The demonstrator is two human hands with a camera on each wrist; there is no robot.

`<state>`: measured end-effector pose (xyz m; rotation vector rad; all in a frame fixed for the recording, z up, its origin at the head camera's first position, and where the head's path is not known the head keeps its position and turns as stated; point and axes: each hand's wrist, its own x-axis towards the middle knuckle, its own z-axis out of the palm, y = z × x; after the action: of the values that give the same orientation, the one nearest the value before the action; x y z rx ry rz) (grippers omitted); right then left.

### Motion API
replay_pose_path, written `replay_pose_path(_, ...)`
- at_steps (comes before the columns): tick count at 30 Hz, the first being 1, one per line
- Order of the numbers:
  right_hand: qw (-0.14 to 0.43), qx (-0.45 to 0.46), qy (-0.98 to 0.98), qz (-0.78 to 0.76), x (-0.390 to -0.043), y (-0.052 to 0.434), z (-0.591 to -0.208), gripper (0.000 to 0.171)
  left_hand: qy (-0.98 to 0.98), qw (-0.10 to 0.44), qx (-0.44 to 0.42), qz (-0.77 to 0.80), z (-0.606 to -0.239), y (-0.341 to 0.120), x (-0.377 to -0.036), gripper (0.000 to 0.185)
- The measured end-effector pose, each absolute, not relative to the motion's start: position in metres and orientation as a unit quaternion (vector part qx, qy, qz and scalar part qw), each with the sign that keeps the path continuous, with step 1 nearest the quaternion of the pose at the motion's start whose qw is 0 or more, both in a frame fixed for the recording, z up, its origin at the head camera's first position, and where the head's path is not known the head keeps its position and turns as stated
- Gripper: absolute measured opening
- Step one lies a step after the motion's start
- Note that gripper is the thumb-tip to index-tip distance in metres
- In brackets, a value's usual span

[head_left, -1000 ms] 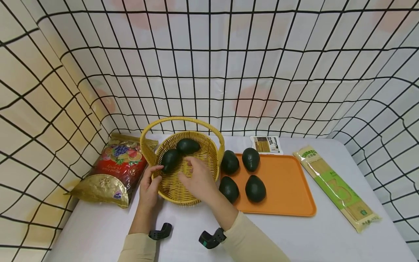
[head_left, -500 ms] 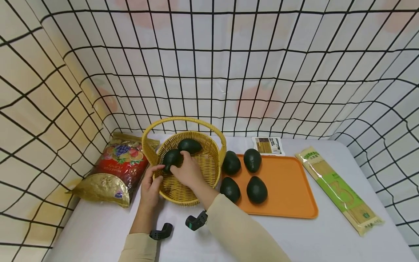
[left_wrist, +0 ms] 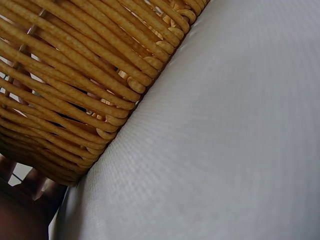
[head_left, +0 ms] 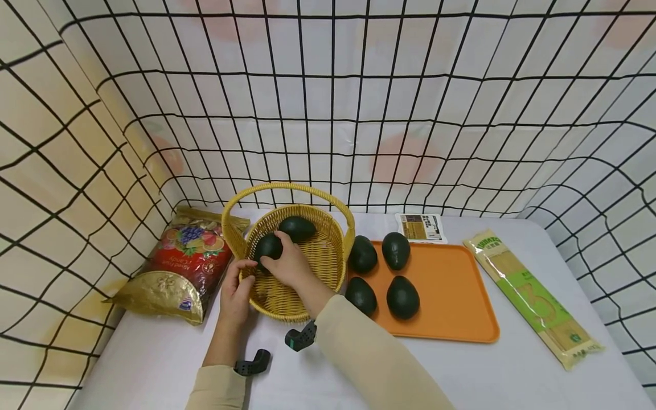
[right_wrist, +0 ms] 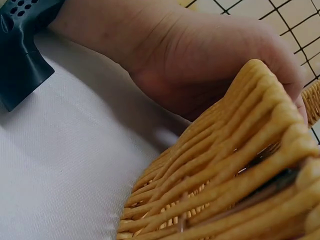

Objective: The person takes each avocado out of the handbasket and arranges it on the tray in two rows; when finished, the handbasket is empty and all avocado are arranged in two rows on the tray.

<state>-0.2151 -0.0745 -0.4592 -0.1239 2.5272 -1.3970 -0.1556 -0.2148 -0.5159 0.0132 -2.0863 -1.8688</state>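
Note:
In the head view my right hand (head_left: 293,267) reaches into the yellow wicker basket (head_left: 323,267) and grips a dark green avocado (head_left: 268,248), thumb at its near side and a finger at its far side. A second avocado (head_left: 298,228) lies behind it in the basket. My left hand (head_left: 234,296) holds the near left rim, thumb and index finger spread over it. The right wrist view shows this left hand (right_wrist: 200,65) against the basket wall (right_wrist: 215,165). In the left wrist view, some fingers (left_wrist: 34,182) show below the wicker side.
Several more avocados, one of them an avocado (head_left: 402,297) at the front, sit on an orange tray (head_left: 451,290) right of the basket. A red candy bag (head_left: 189,256) lies at left, a noodle pack (head_left: 533,296) at far right, and a small white packet (head_left: 421,228) behind the tray.
My right hand has moved left inside the basket, from above its middle to the left avocado, and its fingers have closed round it. My left hand stays on the rim.

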Motion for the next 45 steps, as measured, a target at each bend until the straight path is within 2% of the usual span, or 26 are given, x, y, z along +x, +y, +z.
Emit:
replay_pose_path(6, 0.125, -0.043, 0.865, -0.485, -0.215, -0.0765, -0.4606, 0.068, -0.736, 0.172, -0.001, -0.655, -0.5156, -0.2158, -0.155, 0.03)
replay_pose_path(17, 0.132, -0.055, 0.87, -0.473, -0.2175, -0.0767, -0.4646, 0.071, -0.733, 0.177, 0.002, -0.657, -0.5147, -0.2134, -0.1559, 0.018)
replay_pose_path(45, 0.1, -0.06, 0.888, -0.445, -0.2158, -0.0764, -0.4608, 0.074, -0.727, 0.183, -0.002, -0.661, -0.5162, -0.2153, -0.1565, 0.019)
